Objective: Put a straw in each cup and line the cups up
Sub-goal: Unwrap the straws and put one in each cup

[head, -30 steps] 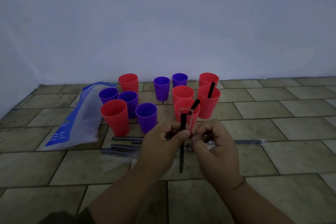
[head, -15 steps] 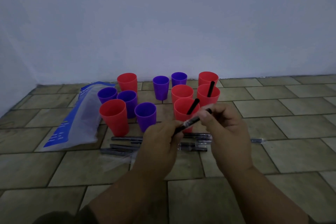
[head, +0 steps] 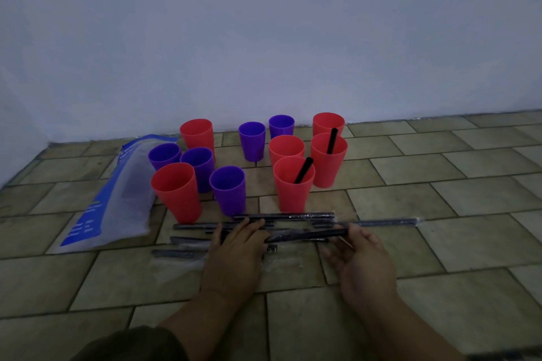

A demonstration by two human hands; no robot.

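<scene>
plastic bag (head: 117,193) flat on floor (head: 440,184), left | red and purple cups (head: 228,190) clustered, two red with black straws (head: 303,170) | wrapped straws (head: 281,216) strewn crosswise in front | held straw (head: 308,235) lengthwise left-right | left hand (head: 237,249) palm down on left end, grip unclear | right hand (head: 360,261) pinching right end

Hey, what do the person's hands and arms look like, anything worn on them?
The left hand and the right hand are bare: no gloves, and no ring or watch shows in the dim light. Both forearms are uncovered. A dark fabric sleeve covers the left arm near the elbow.
</scene>
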